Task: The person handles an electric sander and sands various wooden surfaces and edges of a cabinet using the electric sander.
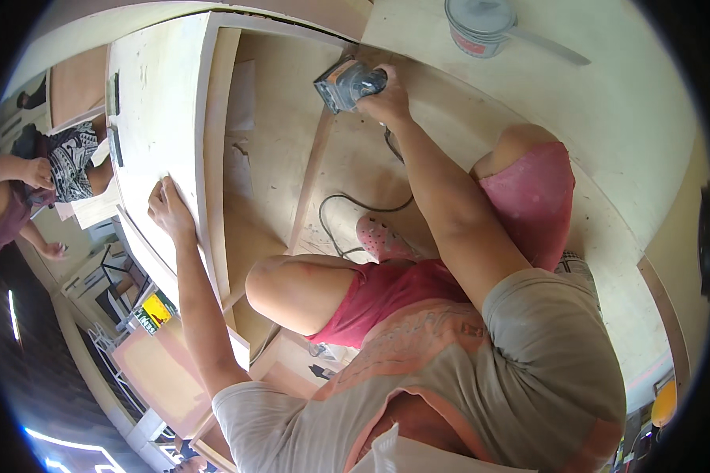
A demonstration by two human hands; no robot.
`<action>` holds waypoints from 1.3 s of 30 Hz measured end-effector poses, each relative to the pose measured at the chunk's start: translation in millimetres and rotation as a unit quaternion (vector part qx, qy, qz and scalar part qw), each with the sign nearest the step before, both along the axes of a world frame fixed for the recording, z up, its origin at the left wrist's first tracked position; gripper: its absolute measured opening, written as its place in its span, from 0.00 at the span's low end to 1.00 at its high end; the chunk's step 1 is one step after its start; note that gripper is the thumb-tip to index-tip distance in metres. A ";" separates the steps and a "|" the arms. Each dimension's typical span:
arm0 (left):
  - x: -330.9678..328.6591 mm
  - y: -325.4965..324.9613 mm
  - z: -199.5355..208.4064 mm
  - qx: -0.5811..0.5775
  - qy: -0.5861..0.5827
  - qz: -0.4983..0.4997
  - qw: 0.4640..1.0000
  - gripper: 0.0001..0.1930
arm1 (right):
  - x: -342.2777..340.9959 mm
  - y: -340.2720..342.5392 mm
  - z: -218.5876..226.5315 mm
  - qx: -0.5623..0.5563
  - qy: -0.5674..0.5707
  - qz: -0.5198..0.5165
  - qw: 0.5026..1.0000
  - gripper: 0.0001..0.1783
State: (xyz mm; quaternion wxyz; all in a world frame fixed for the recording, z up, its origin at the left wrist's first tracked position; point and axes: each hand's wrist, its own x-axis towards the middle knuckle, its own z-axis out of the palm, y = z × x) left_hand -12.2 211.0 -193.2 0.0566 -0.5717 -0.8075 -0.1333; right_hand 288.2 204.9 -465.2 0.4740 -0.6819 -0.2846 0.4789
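Observation:
My right hand point(386, 98) is wrapped round the grip of a black and orange electric sander point(345, 83), held over the far inner part of the cabinet. A dark cord point(347, 197) curls over the cabinet floor below it. On the left, my left hand point(170, 213) rests on the pale cabinet panel point(156, 102) near its edge. Its fingers are bent and apart, with nothing visible in them. Between the panel and my knees lies the open cabinet interior point(280, 134), with a wooden strip point(312, 169) across it.
A lidded tub point(478, 27) with a flat blade point(552, 46) across it stands on the pale surface at upper right. My bent legs fill the middle, a pink clog point(380, 238) on one foot. Another person point(4, 177) is at far left. A wooden panel point(154, 374) stands at lower left.

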 end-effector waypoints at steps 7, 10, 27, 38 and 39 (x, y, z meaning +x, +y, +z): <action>4.6 0.6 -0.8 -0.010 -0.006 0.002 1.000 0.31 | 13.5 10.4 -12.4 -0.015 0.200 -0.116 0.973 0.39; 5.3 -0.5 -0.7 -0.003 -0.007 0.006 1.000 0.30 | 17.5 23.2 -36.6 -0.011 0.222 -0.092 0.971 0.40; -10.2 -4.3 -8.8 0.048 -0.002 0.023 0.999 0.28 | 21.4 44.8 -112.9 -0.048 0.413 -0.012 0.909 0.09; -3.0 -17.1 1.1 0.014 -0.052 0.026 0.998 0.35 | 26.8 50.0 -127.1 -0.055 0.421 0.002 0.905 0.20; -6.8 -19.6 2.0 0.005 -0.040 0.039 0.998 0.35 | 21.0 48.6 -128.7 -0.063 0.443 0.011 0.894 0.20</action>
